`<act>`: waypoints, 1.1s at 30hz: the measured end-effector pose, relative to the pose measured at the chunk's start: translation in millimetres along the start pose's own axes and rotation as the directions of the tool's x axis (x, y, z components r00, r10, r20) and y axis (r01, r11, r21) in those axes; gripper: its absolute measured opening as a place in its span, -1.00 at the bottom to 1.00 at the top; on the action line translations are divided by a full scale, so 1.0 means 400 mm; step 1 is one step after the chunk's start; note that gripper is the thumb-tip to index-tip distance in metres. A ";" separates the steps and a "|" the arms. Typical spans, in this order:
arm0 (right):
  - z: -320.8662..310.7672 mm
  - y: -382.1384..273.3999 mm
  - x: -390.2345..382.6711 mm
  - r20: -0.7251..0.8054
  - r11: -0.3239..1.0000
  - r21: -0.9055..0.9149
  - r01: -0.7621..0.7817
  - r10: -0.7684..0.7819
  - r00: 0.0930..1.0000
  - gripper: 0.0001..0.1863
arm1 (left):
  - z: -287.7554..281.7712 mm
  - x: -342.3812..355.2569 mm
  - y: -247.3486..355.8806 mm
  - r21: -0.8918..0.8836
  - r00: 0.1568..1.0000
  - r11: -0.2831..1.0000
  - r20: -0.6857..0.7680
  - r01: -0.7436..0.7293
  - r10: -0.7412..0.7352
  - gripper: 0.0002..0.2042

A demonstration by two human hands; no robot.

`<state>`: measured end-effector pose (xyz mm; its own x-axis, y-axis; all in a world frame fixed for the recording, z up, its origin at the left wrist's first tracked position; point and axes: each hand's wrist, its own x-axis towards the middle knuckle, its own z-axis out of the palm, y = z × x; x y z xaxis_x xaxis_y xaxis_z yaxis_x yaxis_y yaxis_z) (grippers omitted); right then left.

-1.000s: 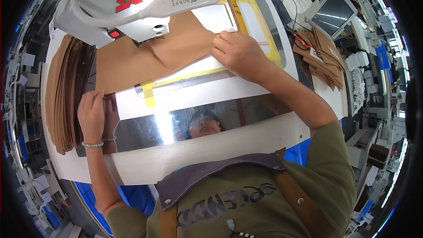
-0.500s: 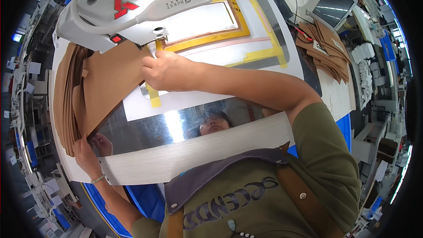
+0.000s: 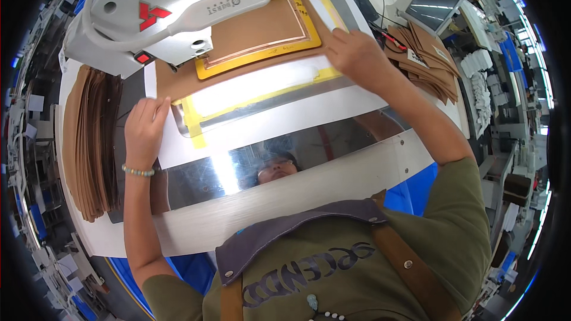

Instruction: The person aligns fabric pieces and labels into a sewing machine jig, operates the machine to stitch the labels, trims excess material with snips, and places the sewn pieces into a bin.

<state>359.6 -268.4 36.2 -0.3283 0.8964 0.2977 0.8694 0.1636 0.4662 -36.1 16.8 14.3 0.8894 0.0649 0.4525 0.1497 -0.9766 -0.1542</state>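
Observation:
A brown fabric panel (image 3: 178,83) lies flat under the machine head, with the yellow clamp frame (image 3: 259,60) over it. At the panel's near left corner, my left hand (image 3: 144,128) pinches the edge between thumb and fingers. My right hand (image 3: 360,59) is closed on its right side, fingertips at the edge beside a yellow tape strip. Beneath the panel is a white sheet (image 3: 178,150) bearing a grey taped outline (image 3: 250,114). The panel's far edge is hidden by the machine head (image 3: 131,18).
A tall stack of brown fabric panels (image 3: 89,142) stands at the left. More brown pieces (image 3: 425,65) lie at the right, below a tilted screen (image 3: 434,0). The shiny metal bed (image 3: 321,148) runs along the near side. A lamp arm (image 3: 226,6) hangs over the frame.
The brown panel has moved right from the stack to under the yellow frame. My left hand has risen to its near corner; my right hand has swung right to its other side.

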 end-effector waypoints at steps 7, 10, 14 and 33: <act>0.055 0.046 -0.088 -0.073 0.992 0.004 -0.122 0.122 0.990 -0.90 | 0.067 0.107 0.015 0.029 0.993 0.995 0.071 -0.098 0.095 -0.67; 0.048 0.012 -0.118 -0.015 0.970 0.053 -0.237 0.238 0.971 -0.85 | 0.044 0.075 0.040 -0.008 0.997 1.000 0.077 -0.012 0.013 -0.69; 0.029 -0.028 -0.135 0.078 0.882 0.184 -0.434 0.427 0.901 -0.57 | 0.034 0.041 0.081 -0.059 0.973 0.976 0.118 0.207 -0.200 -0.61; 0.041 -0.048 -0.156 0.265 0.759 0.328 -0.562 0.497 0.826 -0.43 | 0.033 0.016 0.090 -0.089 0.937 0.945 0.182 0.316 -0.296 -0.47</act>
<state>369.6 -320.8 -4.9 0.2588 0.9311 0.2569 0.9658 -0.2445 -0.0867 -19.3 -15.2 -0.1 0.8682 0.3878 0.3097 0.3841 -0.9202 0.0752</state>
